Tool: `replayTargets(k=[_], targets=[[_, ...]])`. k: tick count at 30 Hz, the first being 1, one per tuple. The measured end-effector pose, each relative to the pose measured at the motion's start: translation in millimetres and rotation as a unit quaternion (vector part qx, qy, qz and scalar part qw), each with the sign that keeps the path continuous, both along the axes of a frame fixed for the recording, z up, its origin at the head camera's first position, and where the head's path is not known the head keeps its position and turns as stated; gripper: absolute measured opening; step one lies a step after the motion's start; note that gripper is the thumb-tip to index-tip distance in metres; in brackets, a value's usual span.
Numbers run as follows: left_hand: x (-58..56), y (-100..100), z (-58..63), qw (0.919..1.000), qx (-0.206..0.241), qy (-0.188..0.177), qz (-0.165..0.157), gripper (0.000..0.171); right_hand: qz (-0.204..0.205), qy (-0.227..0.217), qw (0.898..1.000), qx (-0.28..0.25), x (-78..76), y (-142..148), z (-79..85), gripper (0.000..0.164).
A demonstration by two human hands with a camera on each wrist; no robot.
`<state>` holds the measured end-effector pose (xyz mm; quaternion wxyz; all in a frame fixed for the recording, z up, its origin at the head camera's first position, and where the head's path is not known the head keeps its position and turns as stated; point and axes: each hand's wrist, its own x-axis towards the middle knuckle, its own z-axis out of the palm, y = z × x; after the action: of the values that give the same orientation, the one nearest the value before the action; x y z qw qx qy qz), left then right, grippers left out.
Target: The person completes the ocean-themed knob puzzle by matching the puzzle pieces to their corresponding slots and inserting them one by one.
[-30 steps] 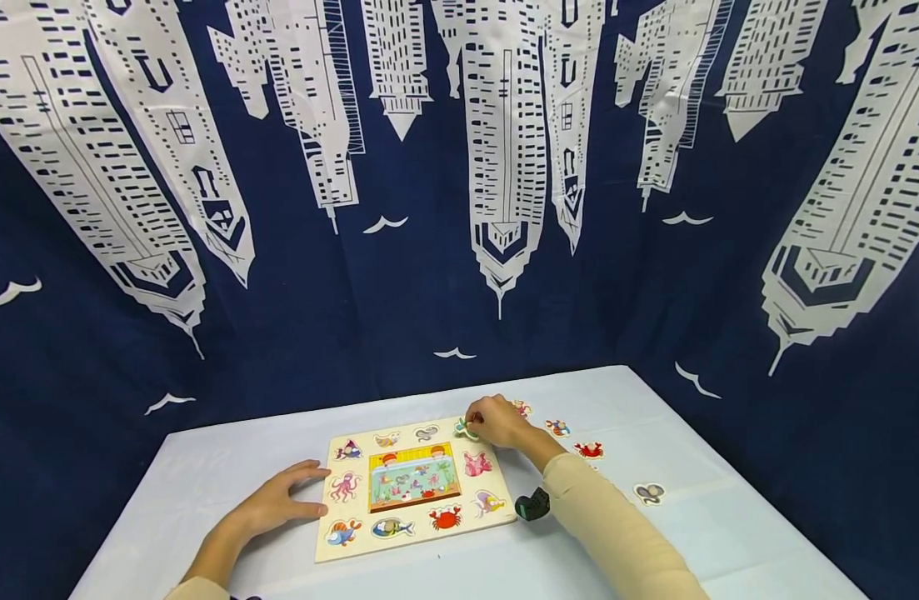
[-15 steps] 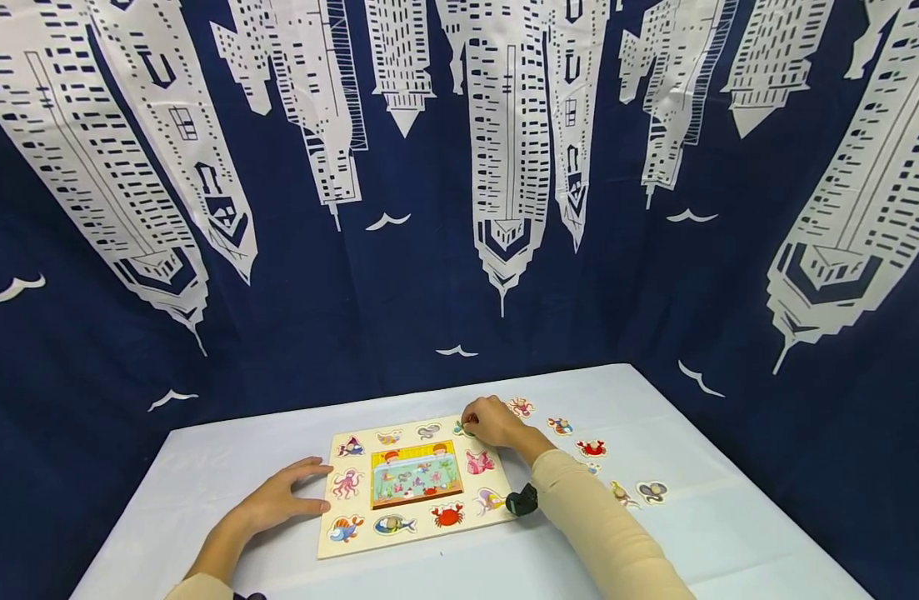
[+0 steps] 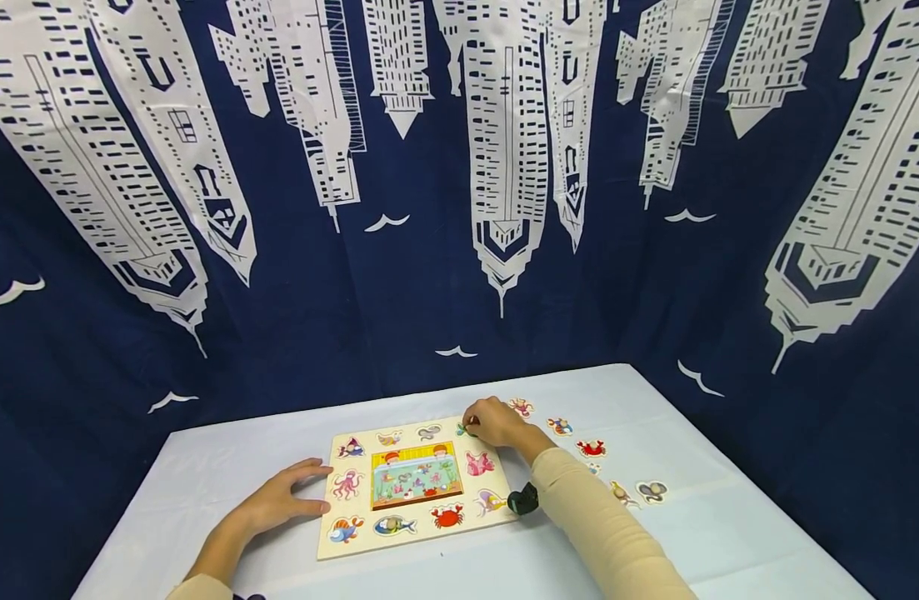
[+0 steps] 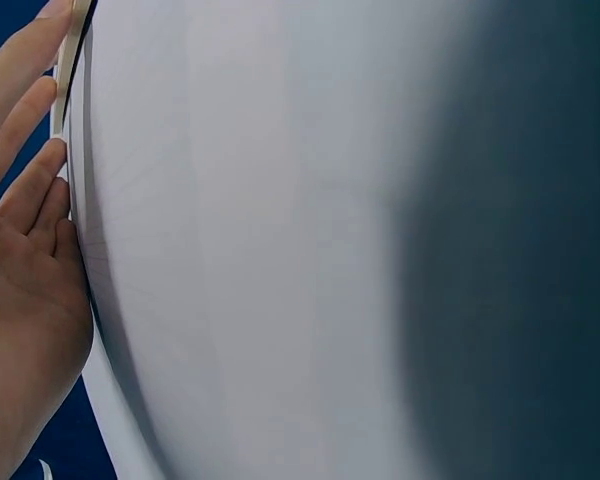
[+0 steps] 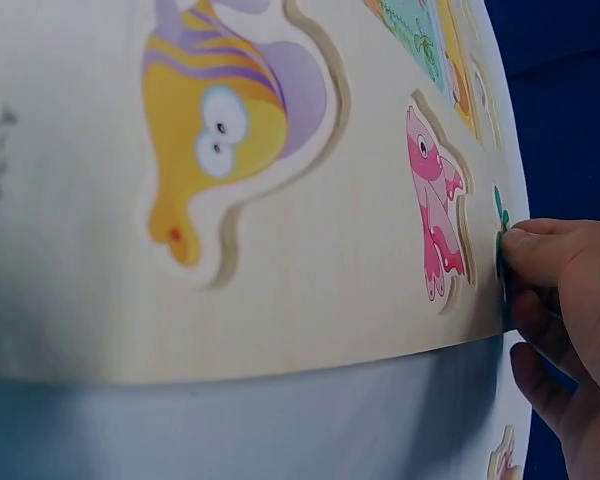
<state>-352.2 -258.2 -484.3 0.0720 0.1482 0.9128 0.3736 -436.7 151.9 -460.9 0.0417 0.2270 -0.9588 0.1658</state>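
A wooden peg puzzle board (image 3: 423,528) with sea-animal pictures lies on the white table. My right hand (image 3: 496,422) is at its far right corner, thumb and fingertips pinching a small green puzzle piece (image 3: 461,428). In the right wrist view, the thumb lies against the green edge of that piece, and the rest of it is hidden by the fingers. On the board's left edge rest the extended thumb and fingers of my left hand (image 3: 279,493). A purple fish piece (image 3: 351,447) and a striped fish piece (image 3: 394,525) sit in the board, each with a knob.
Loose puzzle pieces lie right of the board: an octopus (image 3: 521,407), a blue-and-orange one (image 3: 560,426), a red crab (image 3: 591,448), a yellow one (image 3: 622,493) and a grey one (image 3: 652,492). A dark blue curtain (image 3: 399,333) with white buildings hangs behind the table.
My right hand has shifted slightly left at the corner, and the green piece shows less. The right forearm moved left, uncovering the yellow piece. My left hand stays at the board's edge.
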Motion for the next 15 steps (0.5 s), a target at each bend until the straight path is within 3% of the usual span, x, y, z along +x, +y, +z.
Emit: replayTargets(k=[15], targets=[[1.7, -0.4, 1.5, 0.9998, 0.006, 0.012, -0.012, 0.068, 0.007, -0.014, 1.000, -0.020, -1.0, 1.4, 0.3, 0.008]])
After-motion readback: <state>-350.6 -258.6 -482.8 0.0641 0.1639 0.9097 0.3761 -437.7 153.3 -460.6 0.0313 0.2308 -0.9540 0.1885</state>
